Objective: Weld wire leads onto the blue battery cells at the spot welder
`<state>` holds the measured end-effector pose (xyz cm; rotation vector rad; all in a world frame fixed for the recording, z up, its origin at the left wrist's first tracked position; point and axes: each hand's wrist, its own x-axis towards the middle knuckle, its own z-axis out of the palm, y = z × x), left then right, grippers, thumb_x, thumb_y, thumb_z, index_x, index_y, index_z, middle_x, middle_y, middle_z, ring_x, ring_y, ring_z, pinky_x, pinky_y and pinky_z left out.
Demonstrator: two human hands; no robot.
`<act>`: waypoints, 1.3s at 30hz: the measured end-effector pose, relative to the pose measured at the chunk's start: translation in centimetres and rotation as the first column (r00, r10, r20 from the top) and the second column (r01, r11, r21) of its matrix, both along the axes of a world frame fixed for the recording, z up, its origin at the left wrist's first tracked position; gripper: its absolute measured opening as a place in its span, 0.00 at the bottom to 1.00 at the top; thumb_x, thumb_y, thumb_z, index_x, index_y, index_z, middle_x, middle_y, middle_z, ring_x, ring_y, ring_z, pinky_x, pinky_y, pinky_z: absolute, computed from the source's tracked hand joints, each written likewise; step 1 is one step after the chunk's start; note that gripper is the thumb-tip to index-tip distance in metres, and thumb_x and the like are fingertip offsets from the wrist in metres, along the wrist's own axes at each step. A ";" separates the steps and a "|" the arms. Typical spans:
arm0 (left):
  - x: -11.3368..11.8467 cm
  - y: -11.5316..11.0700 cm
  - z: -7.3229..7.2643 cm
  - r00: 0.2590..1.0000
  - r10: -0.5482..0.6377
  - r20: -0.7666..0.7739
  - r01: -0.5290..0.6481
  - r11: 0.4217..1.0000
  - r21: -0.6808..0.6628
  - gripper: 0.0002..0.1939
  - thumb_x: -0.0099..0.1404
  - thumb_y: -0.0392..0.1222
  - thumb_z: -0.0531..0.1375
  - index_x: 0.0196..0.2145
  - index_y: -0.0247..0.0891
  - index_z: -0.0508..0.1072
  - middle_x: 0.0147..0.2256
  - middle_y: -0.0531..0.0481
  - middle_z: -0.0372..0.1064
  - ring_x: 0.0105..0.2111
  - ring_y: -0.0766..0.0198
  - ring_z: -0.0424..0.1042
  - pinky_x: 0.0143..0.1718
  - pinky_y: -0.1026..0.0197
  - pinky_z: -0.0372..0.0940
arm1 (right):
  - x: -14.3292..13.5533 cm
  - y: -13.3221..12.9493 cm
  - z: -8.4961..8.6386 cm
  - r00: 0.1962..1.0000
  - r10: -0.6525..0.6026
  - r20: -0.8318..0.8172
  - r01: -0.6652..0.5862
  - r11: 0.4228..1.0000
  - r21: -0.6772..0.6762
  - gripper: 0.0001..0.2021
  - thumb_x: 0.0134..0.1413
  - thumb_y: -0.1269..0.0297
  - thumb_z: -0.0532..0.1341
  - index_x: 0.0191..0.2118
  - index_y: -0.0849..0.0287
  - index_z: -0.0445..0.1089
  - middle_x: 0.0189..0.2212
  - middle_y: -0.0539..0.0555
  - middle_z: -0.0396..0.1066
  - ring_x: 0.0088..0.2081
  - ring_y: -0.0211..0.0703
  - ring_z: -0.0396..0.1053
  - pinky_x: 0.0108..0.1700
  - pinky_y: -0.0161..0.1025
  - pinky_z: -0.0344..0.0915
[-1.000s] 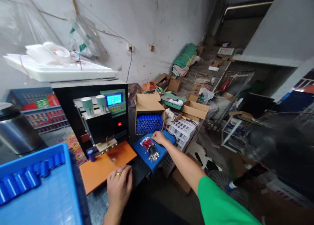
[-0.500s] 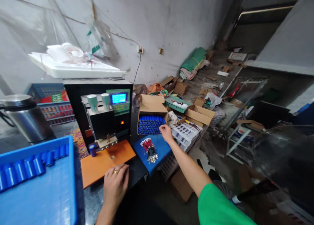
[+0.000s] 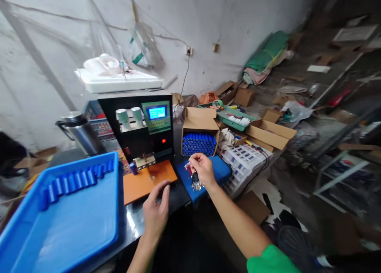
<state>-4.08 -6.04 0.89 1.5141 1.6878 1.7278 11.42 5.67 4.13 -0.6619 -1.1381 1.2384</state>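
Right hand (image 3: 203,170), fingers curled, hold undeterminable, is over the wire bundle (image 3: 196,181) on blue cloth (image 3: 220,168); left hand (image 3: 156,209), thumb apart, appears empty. Judged step: wire picking; next move calls for clean separation.

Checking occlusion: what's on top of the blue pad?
A bundle of red and black wires lies on the blue pad. The right hand covers part of both; whatever else is behind it can't be seen.

At lower left, the tray (image 3: 80,231) was smooth, glossy plastic; the flask (image 3: 83,135) above it, shiny metal. Near the centre, the carton (image 3: 200,124) was matt cardboard, the orange board (image 3: 137,188) smooth, the tips of the wire bundle (image 3: 195,181) metallic.
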 end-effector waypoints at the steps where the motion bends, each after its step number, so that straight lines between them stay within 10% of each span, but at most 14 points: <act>1: 0.3 0.0 0.6 0.995 -0.025 0.095 0.030 0.998 -0.060 0.16 0.65 0.52 0.60 0.42 0.39 0.77 0.41 0.45 0.79 0.42 0.57 0.77 0.46 0.55 0.69 | -0.7 -0.7 -0.3 0.999 0.035 -0.012 -0.035 0.999 -0.016 0.14 0.49 0.56 0.69 0.33 0.59 0.68 0.20 0.44 0.66 0.17 0.30 0.60 0.20 0.30 0.57; 11: -0.2 -1.8 0.4 0.829 -0.036 0.557 0.208 0.946 -0.247 0.29 0.54 0.60 0.67 0.42 0.31 0.76 0.31 0.42 0.79 0.18 0.72 0.58 0.19 0.66 0.53 | -4.0 -3.4 -3.0 0.983 0.170 -0.070 -0.177 0.979 -0.101 0.14 0.48 0.56 0.69 0.33 0.59 0.68 0.20 0.44 0.65 0.17 0.30 0.58 0.21 0.31 0.56; 23: -0.2 -2.5 -1.8 0.980 0.103 0.169 -0.056 0.963 -0.263 0.20 0.55 0.56 0.66 0.37 0.38 0.81 0.36 0.44 0.79 0.37 0.55 0.77 0.43 0.53 0.72 | -3.6 -4.0 -4.4 0.978 0.198 -0.060 -0.206 0.936 -0.285 0.14 0.46 0.56 0.69 0.31 0.59 0.67 0.15 0.43 0.63 0.15 0.30 0.57 0.18 0.30 0.53; 33: 1.6 -2.1 -1.7 0.975 0.043 0.216 0.022 0.956 -0.291 0.20 0.59 0.57 0.63 0.36 0.36 0.78 0.31 0.45 0.78 0.30 0.60 0.75 0.33 0.59 0.69 | -3.6 -4.7 -5.3 0.986 0.152 -0.071 -0.167 0.939 -0.301 0.14 0.48 0.57 0.68 0.33 0.60 0.67 0.16 0.42 0.63 0.15 0.29 0.58 0.20 0.29 0.55; 39: 1.0 -2.0 -0.7 0.952 0.004 0.306 0.081 0.961 -0.265 0.19 0.61 0.57 0.62 0.34 0.36 0.72 0.26 0.49 0.73 0.24 0.65 0.68 0.27 0.63 0.64 | -3.7 -5.3 -5.1 0.907 0.418 -0.048 -0.413 0.863 -0.291 0.16 0.47 0.54 0.69 0.36 0.60 0.70 0.21 0.45 0.67 0.19 0.31 0.61 0.21 0.29 0.58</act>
